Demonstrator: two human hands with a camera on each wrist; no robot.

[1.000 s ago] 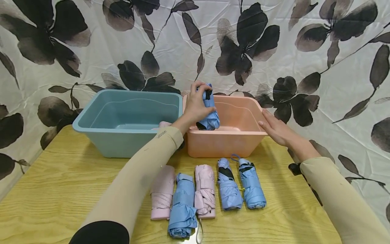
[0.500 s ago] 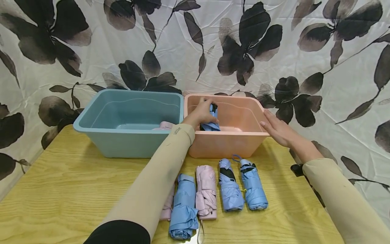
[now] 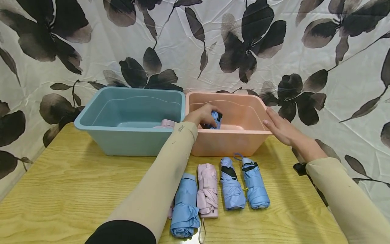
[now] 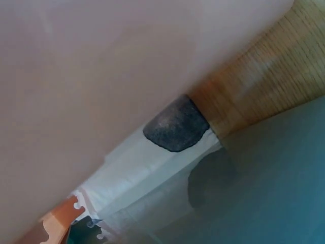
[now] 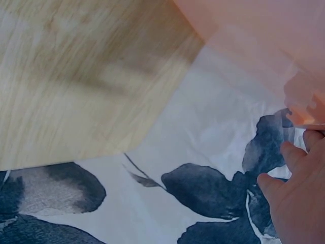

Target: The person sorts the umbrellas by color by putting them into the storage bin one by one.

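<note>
In the head view, my left hand (image 3: 203,114) reaches over the front rim into the peach bin (image 3: 225,144). Its fingers are bent around a blue folded umbrella (image 3: 217,119), which is low inside the bin near the left end; the lower part is hidden by the front wall. My right hand (image 3: 281,128) rests with straight fingers against the bin's right rim. The right wrist view also has this hand (image 5: 299,188) beside the peach wall. Bin walls fill most of the left wrist view, and the left hand does not show there.
Left of the peach bin stands a blue-green bin (image 3: 131,142) with a pink folded umbrella (image 3: 166,124) in it. In front lie blue folded umbrellas (image 3: 184,205), (image 3: 233,189), (image 3: 256,184) and a pink one (image 3: 208,189). Another pink one is mostly behind the left sleeve (image 3: 158,183).
My left hand has moved down into the peach bin with the blue umbrella, from above the rim to low inside. My right hand stays at the right rim.
</note>
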